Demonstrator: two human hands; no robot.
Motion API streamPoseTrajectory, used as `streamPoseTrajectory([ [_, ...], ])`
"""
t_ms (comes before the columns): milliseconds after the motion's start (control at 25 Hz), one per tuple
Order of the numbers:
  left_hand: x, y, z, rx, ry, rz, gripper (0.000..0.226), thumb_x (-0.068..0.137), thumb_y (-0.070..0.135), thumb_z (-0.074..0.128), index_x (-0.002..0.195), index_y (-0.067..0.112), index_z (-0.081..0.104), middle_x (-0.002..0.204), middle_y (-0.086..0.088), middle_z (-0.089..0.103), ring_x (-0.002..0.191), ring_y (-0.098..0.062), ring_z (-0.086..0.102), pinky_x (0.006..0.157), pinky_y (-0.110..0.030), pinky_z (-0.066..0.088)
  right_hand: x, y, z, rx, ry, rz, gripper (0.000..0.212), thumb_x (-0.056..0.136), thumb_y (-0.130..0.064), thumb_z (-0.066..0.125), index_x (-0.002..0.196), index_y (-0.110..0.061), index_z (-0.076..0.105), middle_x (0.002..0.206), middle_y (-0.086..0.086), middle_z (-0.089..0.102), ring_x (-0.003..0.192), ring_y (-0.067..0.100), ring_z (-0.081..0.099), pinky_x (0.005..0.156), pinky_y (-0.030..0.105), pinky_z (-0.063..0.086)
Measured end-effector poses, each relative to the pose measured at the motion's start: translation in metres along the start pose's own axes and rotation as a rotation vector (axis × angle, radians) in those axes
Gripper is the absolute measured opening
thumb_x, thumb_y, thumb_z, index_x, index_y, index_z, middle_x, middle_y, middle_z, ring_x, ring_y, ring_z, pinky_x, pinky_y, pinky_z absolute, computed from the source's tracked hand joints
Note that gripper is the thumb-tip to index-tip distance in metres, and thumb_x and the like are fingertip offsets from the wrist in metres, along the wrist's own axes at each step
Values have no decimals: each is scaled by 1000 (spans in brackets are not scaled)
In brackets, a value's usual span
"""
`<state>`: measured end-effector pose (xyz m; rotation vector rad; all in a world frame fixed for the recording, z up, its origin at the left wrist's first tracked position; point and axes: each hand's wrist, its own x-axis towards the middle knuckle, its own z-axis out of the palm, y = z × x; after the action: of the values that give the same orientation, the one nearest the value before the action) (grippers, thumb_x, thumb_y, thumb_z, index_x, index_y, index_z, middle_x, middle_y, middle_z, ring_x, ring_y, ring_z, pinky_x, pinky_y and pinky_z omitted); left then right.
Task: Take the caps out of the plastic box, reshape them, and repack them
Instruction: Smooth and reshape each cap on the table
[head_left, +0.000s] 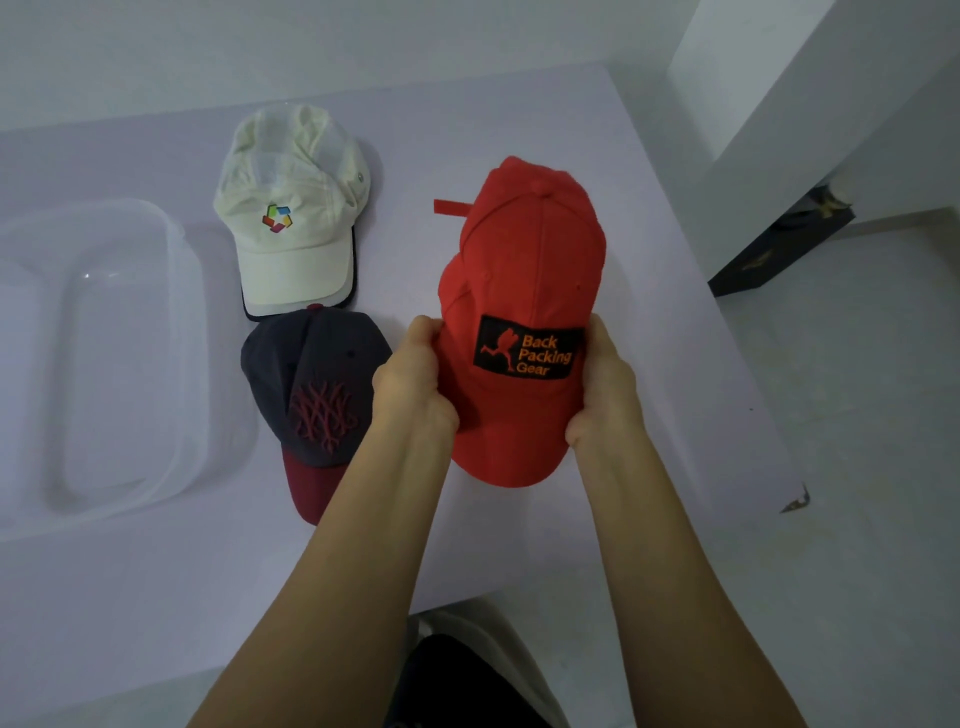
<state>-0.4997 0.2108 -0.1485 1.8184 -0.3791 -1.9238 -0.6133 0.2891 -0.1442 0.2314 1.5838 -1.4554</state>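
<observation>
A red cap (524, 270) with a black "Back Packing Gear" patch is held above the table, brim toward me. My left hand (413, 384) grips its left side and my right hand (605, 387) grips its right side, near the base of the crown. A dark grey cap (317, 384) with a maroon brim and red stitching lies on the table beside my left hand. Behind it rests a cream cap (291, 218) with a small multicoloured logo. The clear plastic box (176, 291) stands at the left with no caps in it.
The pale table (649, 467) ends just right of the red cap, with a chipped corner (797, 501) at the near right. A dark box (779, 244) stands on the floor beyond that edge. White walls rise behind and at the right.
</observation>
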Motion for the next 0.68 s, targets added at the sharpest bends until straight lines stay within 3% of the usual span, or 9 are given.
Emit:
streamPoseTrajectory([
  [80,-2,0,2,18,-23,-10,19,68,38,67,72,20,64,84,2,67,81,-18,60,68,-33,45,-1,-2,-2,-7,5,-11,50,68,-40,62,102,-3,68,119,18,62,102,35,65,94,53,49],
  [160,-3,2,3,23,-33,-6,21,71,39,67,80,20,67,88,6,68,82,-16,61,66,-31,46,0,-6,-4,-22,-15,-42,44,72,-38,62,97,-3,69,107,17,70,100,40,64,81,39,53],
  [240,-5,7,1,55,-137,-9,30,75,42,67,94,19,71,93,6,72,85,-15,65,66,-30,49,0,-11,-9,-15,-156,-51,29,84,-40,58,90,-16,72,93,5,75,90,25,69,74,30,51],
  [400,-14,34,-4,233,-418,154,24,82,38,48,72,22,62,69,4,51,63,-12,47,59,-27,38,8,-27,-33,31,-432,-98,36,97,-34,40,118,-16,63,114,6,70,105,19,66,87,37,54],
  [520,-12,50,1,128,-549,105,27,83,34,43,78,15,62,71,0,54,66,-16,48,64,-28,38,16,-39,-44,98,-564,-84,27,85,-16,50,104,-9,66,97,8,72,90,21,69,81,35,57],
  [600,-13,50,5,151,-610,45,41,86,49,45,86,17,70,86,-3,69,82,-22,65,79,-29,47,19,-43,-44,191,-642,-5,23,67,-17,66,88,-8,71,83,7,71,76,21,68,71,32,58],
  [680,-15,47,3,247,-622,56,50,91,55,42,76,24,78,87,3,76,77,-14,72,77,-33,50,19,-43,-43,188,-699,38,29,60,-21,73,86,-8,72,83,8,72,75,23,69,67,31,57],
])
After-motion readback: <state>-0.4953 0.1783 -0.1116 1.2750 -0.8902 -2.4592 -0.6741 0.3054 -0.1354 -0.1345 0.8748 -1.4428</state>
